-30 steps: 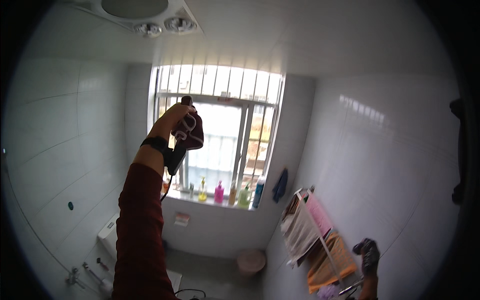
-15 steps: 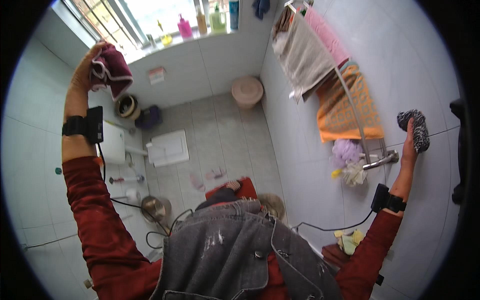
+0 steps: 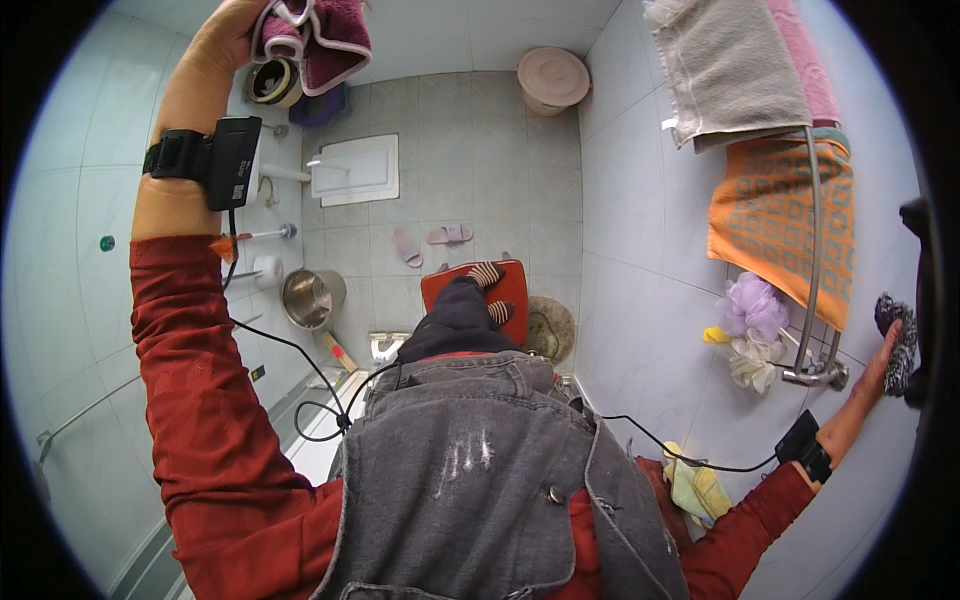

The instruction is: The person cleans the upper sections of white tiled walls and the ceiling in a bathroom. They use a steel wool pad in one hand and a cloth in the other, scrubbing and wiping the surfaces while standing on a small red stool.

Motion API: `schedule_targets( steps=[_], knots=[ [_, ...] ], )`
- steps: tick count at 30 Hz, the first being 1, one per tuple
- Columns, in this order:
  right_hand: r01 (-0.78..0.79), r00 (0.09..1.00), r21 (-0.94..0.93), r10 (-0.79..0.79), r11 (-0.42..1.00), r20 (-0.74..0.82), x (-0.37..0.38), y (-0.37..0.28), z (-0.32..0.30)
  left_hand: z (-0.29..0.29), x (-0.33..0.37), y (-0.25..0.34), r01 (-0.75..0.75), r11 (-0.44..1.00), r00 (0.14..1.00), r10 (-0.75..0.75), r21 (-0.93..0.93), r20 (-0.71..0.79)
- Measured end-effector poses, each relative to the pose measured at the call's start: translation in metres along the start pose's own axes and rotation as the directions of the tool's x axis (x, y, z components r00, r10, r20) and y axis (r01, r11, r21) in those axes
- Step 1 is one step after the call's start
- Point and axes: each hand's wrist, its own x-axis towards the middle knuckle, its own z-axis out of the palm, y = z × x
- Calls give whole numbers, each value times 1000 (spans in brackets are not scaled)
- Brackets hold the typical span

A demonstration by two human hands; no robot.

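Note:
Up at the far left, my left hand [image 3: 230,35] is closed around a maroon cloth [image 3: 335,50] with white edging, which hangs in folds; its upper part is cut off by the picture edge. At the far right, my right hand [image 3: 877,368] is closed on a fuzzy black-and-white scrubber [image 3: 902,352], beside the tiled wall; whether the scrubber touches the tiles is hard to tell. A towel rack [image 3: 815,230] is the nearest fixture to this hand. My feet, in striped socks, are on a red stool [image 3: 516,335].
Grey [image 3: 730,75] and orange towels [image 3: 775,220] hang on the right wall above a purple bath puff [image 3: 752,305]. Below lie a metal bucket [image 3: 308,298], slippers [image 3: 449,234], a squat toilet [image 3: 355,168] and a lidded bin [image 3: 552,80]. Cables [image 3: 690,455] run from both wrists.
The view has tipped downward, so the window and its bottles are out of sight. My left hand still grips the cloth, my right hand the scrubber, now further right in the picture.

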Motion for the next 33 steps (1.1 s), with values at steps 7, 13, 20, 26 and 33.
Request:
schedule_targets(
  steps=[7,13,20,26,33],
  knots=[
    [6,1000,26,-6,1000,11,5,7,4,-44,5,-16,-113,976,951,160,188,-263],
    [74,997,-77,-73,994,17,5,-12,11,-76,-29,-6,-170,985,956,174,37,-238],
    [230,970,-171,-240,958,-41,4,-3,27,-73,-100,33,-225,958,938,262,-176,226],
    [21,998,169,-10,985,-69,10,25,56,-29,-156,121,-616,759,787,606,-212,-119],
    [-132,980,815,197,565,22,16,3,64,29,-241,261,-839,520,425,809,158,-405]
  ],
)
